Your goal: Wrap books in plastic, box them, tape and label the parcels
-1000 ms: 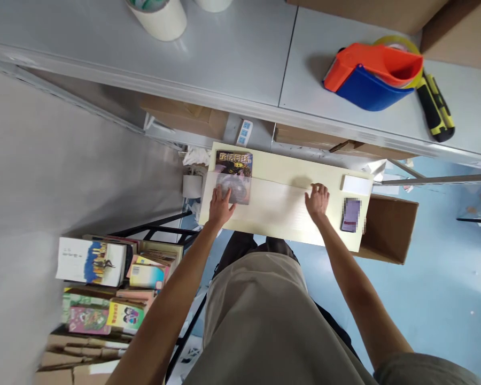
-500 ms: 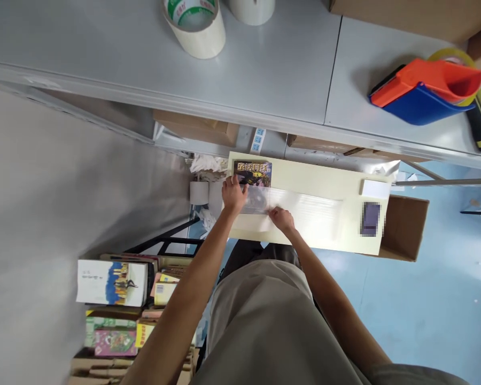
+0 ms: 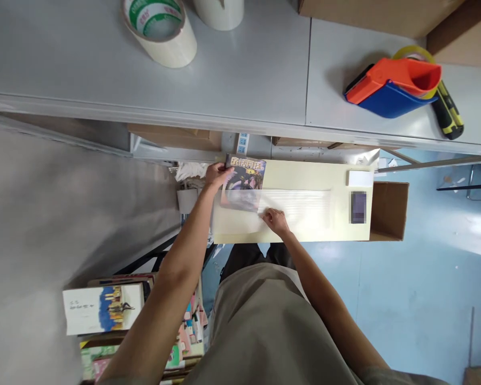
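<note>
A dark book (image 3: 243,176) with a picture cover and yellowish lettering lies slightly tilted over the cream board (image 3: 353,233). My left hand (image 3: 219,174) grips the book's upper left edge, thumb on the cover. Its lower part is covered by a clear plastic sleeve (image 3: 300,211), which stretches to the right across the board. At the sleeve's near edge, just right of the book's lower corner, my right hand (image 3: 275,220) is closed in a pinch on the plastic.
On the board's right end are a white box (image 3: 359,178) and a blurred dark item (image 3: 358,207). A cardboard box (image 3: 389,211) stands beyond. The grey shelf above holds tape rolls (image 3: 164,40), an orange-blue tape dispenser (image 3: 393,88) and a cutter (image 3: 448,112). Books (image 3: 104,310) are stacked lower left.
My left hand has moved from the sleeve's edge up to the book's left edge. The book has turned slightly, with more of its cover showing. My right hand stays at the plastic.
</note>
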